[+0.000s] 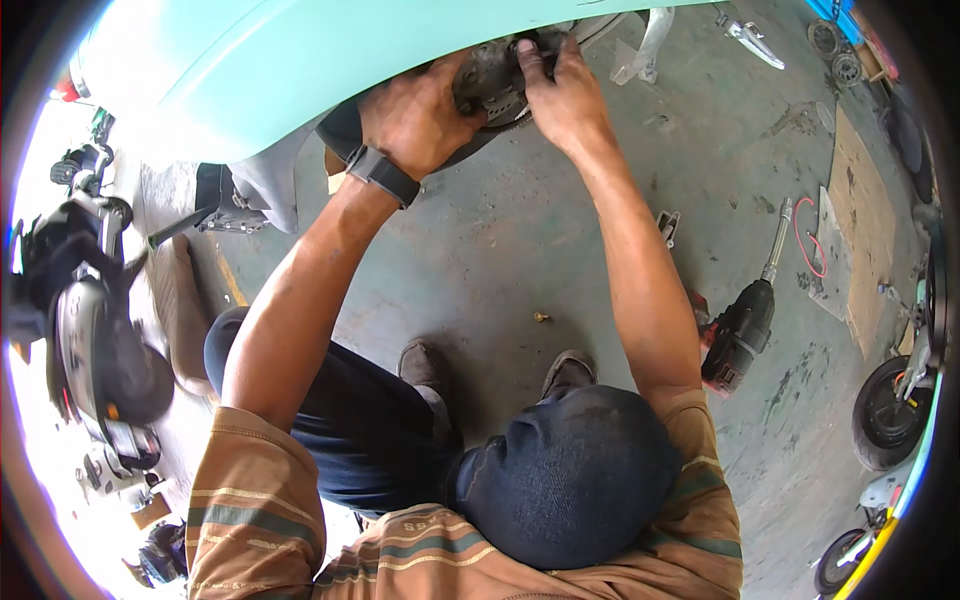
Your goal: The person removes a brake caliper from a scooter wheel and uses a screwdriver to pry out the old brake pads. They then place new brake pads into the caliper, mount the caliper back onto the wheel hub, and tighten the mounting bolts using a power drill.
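Observation:
A dark, greasy metal part (pixel 488 75) with a rounded housing and a row of small holes along its lower edge sits under a mint-green body panel (pixel 230 80). My left hand (pixel 418 118), with a dark band on the wrist, is curled around the part's left side, its fingertips partly hidden. On the other side my right hand (pixel 568 98) grips the part's upper right, the blackened thumb pressed onto it and the other fingers bent behind. The panel covers the upper part of what I hold, so its exact kind cannot be made out.
A black-and-red cordless power tool (pixel 740 335) with a long socket extension lies on the floor to the right. Close by are a red cord loop (pixel 810 238) and cardboard (pixel 862 225). A brass-coloured bolt (pixel 541 317) lies near my shoes. Scooter parts (pixel 100 340) crowd the left; wheels (pixel 893 412) stand at right.

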Tool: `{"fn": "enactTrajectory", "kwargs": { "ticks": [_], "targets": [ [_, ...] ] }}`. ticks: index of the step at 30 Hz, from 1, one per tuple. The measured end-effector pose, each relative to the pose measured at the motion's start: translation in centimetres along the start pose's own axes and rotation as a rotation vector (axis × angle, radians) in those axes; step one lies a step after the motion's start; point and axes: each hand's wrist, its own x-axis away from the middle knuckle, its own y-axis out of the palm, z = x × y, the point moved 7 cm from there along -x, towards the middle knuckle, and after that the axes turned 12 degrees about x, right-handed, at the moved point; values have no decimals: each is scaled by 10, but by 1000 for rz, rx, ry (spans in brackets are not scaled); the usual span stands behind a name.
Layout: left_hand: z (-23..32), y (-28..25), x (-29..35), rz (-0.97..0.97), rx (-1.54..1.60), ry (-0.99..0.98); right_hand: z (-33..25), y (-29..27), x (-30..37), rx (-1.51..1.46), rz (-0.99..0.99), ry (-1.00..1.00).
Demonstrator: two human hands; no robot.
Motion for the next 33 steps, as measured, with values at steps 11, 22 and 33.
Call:
{"fn": "enactTrajectory", "kwargs": {
  "ticks": [11, 22, 33],
  "targets": [
    [16, -1, -10, -14, -61, 135, -13, -5, 5, 347, 342, -313],
    [10, -8, -6, 11, -18, 71, -18, -8, 2, 251, 218, -128],
    [4, 0, -6, 68, -87, 108, 9, 8, -26, 24, 57, -66]
  ]
}}
